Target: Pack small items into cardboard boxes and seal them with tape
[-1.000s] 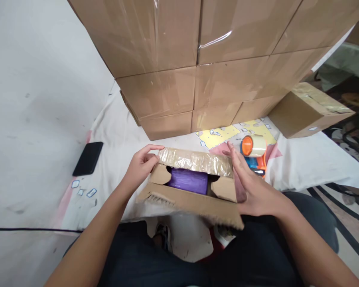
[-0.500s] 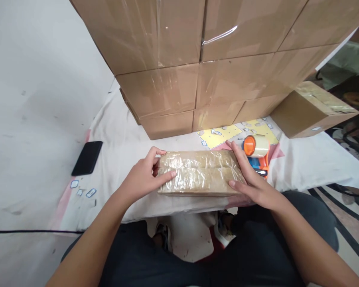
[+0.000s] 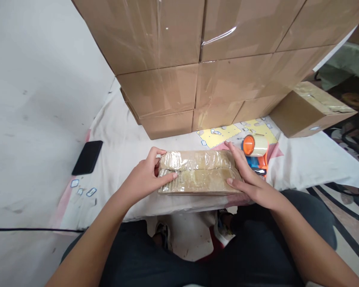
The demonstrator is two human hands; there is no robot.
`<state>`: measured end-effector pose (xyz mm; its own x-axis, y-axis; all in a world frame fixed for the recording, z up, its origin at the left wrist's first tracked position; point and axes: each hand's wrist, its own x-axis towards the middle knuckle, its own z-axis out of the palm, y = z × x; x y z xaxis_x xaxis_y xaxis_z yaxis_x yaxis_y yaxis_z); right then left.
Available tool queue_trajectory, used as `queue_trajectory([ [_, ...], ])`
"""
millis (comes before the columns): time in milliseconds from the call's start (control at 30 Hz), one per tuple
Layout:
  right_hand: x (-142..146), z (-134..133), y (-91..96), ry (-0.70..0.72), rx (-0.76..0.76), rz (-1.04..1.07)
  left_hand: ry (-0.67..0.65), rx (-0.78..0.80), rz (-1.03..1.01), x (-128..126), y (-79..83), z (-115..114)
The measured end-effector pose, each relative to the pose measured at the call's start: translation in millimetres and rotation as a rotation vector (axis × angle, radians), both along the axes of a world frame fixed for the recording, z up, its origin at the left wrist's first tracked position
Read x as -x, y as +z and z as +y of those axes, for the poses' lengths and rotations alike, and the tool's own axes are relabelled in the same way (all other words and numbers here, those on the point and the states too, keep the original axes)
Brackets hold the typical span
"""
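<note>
A small cardboard box (image 3: 202, 173), its top covered in shiny clear tape, lies at the front edge of the cloth-covered table (image 3: 113, 131). My left hand (image 3: 148, 173) grips its left end, thumb on the top and fingers round the far corner. At the other end, my right hand (image 3: 247, 177) holds the box with the thumb on top and fingers along the side; some fingertips are hidden. Just right of that hand is an orange and blue tape dispenser (image 3: 257, 153) carrying a roll of clear tape.
Behind the box rises a tall stack of taped cardboard boxes (image 3: 167, 89). Another carton (image 3: 305, 111) stands at the right end of the table. A black phone (image 3: 87, 158) lies on the left, near the white wall (image 3: 42, 99).
The box has tipped slightly, so its top and centre seam show a little differently. Both hands keep their hold, with the right one shifted slightly left.
</note>
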<state>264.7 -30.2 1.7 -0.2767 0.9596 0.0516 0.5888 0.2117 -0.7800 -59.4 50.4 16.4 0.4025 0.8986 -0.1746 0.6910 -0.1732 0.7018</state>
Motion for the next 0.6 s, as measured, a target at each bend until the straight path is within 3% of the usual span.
queue_trajectory([
  [433, -1, -2, -10.2, -0.045, -0.075, 0.118, 0.058, -0.099, 0.038, -6, 9.5, -4],
  [600, -15, 2, -14.4, -0.208, -0.277, 0.224, 0.074, -0.143, 0.056, -8, 11.4, -5],
])
